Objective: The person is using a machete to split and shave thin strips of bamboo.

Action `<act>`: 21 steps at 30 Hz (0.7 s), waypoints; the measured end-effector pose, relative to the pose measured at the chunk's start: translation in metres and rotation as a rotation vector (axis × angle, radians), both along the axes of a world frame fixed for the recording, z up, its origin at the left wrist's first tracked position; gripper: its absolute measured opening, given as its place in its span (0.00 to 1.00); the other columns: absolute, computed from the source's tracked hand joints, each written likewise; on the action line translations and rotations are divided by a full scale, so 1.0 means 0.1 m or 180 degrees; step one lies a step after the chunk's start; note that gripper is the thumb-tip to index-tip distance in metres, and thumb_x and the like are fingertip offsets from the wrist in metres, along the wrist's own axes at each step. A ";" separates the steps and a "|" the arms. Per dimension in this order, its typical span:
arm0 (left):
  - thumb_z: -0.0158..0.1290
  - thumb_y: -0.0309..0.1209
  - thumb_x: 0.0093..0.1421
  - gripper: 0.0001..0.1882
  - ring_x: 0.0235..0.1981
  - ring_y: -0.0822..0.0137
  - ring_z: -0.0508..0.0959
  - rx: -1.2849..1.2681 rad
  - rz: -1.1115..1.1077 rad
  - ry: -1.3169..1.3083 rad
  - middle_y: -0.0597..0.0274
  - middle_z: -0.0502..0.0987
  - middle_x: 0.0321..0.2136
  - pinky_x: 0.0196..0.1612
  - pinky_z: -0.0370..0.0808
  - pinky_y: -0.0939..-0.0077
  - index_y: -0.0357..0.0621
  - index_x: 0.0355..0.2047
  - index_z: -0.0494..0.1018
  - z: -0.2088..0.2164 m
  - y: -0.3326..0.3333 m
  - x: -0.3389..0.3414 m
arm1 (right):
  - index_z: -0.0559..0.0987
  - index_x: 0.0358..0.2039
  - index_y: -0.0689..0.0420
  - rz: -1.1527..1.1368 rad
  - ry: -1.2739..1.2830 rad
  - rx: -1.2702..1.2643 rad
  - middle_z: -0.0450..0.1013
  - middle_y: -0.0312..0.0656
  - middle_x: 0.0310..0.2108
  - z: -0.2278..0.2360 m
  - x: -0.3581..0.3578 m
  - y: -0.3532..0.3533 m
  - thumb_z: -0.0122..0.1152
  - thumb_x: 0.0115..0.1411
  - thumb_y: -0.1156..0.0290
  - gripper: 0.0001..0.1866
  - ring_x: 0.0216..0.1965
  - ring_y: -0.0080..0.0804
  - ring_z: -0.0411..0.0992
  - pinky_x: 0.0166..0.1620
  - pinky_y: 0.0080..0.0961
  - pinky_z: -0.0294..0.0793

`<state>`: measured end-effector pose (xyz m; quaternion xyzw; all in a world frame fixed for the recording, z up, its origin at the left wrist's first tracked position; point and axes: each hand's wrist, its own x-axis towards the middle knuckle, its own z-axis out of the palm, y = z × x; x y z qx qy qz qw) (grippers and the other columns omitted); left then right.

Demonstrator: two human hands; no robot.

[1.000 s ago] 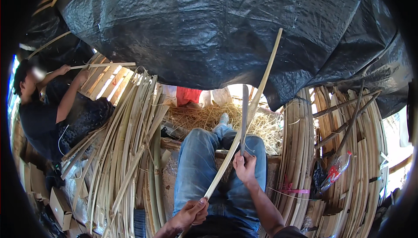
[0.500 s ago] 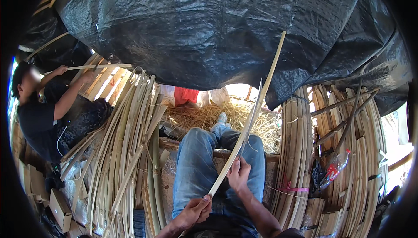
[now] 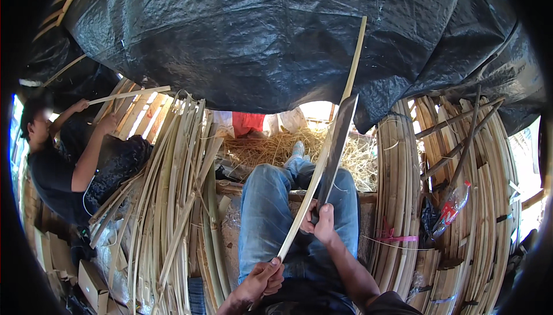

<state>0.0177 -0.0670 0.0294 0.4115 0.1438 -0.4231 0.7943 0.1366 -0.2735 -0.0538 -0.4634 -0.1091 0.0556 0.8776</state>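
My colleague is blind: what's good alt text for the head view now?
A person's left hand grips a long, pale wooden strip; the right hand holds a dark metal knife beside it. Tan slats flank blue denim jeans.

I can't see the top of the black tarp [image 3: 247, 44], whose lower edge hides the upper part of a red cloth [image 3: 247, 123]. Below the tarp, the right hand [image 3: 324, 223] covers most of the handle of the knife [image 3: 339, 148], and where the pale strip [image 3: 314, 183] ends past the left hand [image 3: 262, 280] is unclear. Left of the tarp, a co-worker's [image 3: 55, 168] face is blurred.
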 end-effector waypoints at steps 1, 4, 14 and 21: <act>0.38 0.53 0.73 0.27 0.11 0.80 0.48 -0.0025 0.0026 -0.0022 0.76 0.50 0.12 0.14 0.46 0.79 0.49 0.21 0.57 0.00 0.00 0.00 | 0.68 0.24 0.60 -0.0127 -0.0009 -0.0050 0.63 0.36 0.12 0.04 0.00 0.02 0.44 0.72 0.46 0.29 0.12 0.22 0.63 0.17 0.22 0.61; 0.38 0.52 0.73 0.27 0.11 0.80 0.49 0.0308 0.0164 -0.0368 0.76 0.50 0.12 0.14 0.46 0.79 0.49 0.21 0.57 0.03 -0.02 0.02 | 0.70 0.25 0.61 -0.1240 -0.0096 -0.1769 0.67 0.39 0.12 0.07 0.09 0.10 0.54 0.69 0.54 0.23 0.11 0.30 0.66 0.18 0.26 0.64; 0.37 0.53 0.73 0.28 0.12 0.80 0.48 0.0218 0.0242 -0.0208 0.75 0.50 0.12 0.15 0.45 0.79 0.50 0.19 0.56 0.09 0.05 0.14 | 0.75 0.28 0.60 -0.1289 -0.1570 -0.3456 0.70 0.44 0.17 0.11 -0.06 -0.10 0.70 0.54 0.52 0.22 0.18 0.43 0.73 0.25 0.33 0.72; 0.36 0.54 0.73 0.29 0.11 0.78 0.48 -0.0027 0.0084 -0.0171 0.75 0.49 0.12 0.15 0.45 0.78 0.50 0.19 0.56 0.12 0.24 -0.04 | 0.77 0.28 0.57 -0.1676 -0.3039 -0.4220 0.73 0.39 0.20 0.16 0.59 -0.74 0.64 0.55 0.37 0.30 0.19 0.34 0.73 0.25 0.30 0.73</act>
